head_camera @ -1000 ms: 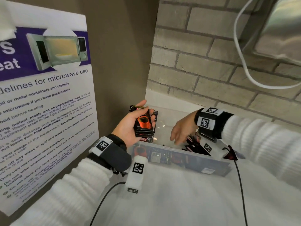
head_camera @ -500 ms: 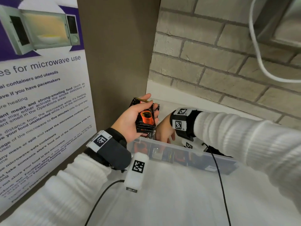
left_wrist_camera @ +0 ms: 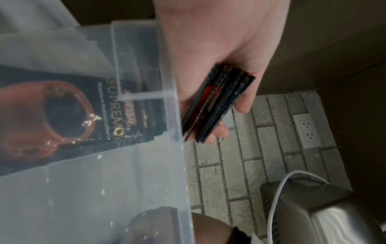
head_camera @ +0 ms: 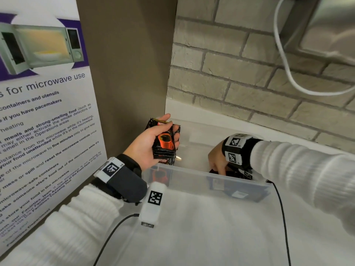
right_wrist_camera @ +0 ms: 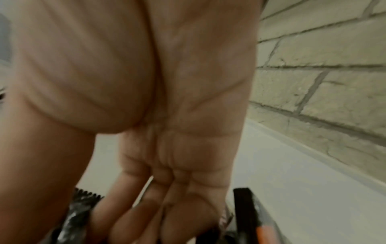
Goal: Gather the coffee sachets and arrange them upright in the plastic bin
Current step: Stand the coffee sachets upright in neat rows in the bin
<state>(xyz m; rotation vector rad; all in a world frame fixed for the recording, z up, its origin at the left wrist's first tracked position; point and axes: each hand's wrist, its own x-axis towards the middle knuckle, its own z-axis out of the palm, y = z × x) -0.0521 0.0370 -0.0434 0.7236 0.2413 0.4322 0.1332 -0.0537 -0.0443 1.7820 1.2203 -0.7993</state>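
My left hand (head_camera: 144, 148) grips a stack of black coffee sachets (head_camera: 165, 143) printed with an orange cup, held just above the left end of the clear plastic bin (head_camera: 211, 174). The left wrist view shows the stack (left_wrist_camera: 215, 105) edge-on between fingers and palm (left_wrist_camera: 219, 41). One sachet (left_wrist_camera: 62, 112) shows through the bin wall (left_wrist_camera: 146, 165). My right hand (head_camera: 217, 160) reaches down into the bin's right part, its straight fingers (right_wrist_camera: 167, 206) touching loose dark sachets (right_wrist_camera: 79, 211). The fingertips are out of sight.
The bin sits on a white counter (head_camera: 211, 227) in a corner. A microwave poster (head_camera: 44, 112) covers the left wall, and a brick wall (head_camera: 249, 73) runs behind. A white cable (head_camera: 284, 70) and a metal appliance (head_camera: 330, 25) hang at upper right.
My right hand went from hovering over the bin, across toward the left hand, then down among the loose sachets at the right. The left hand kept its stack.
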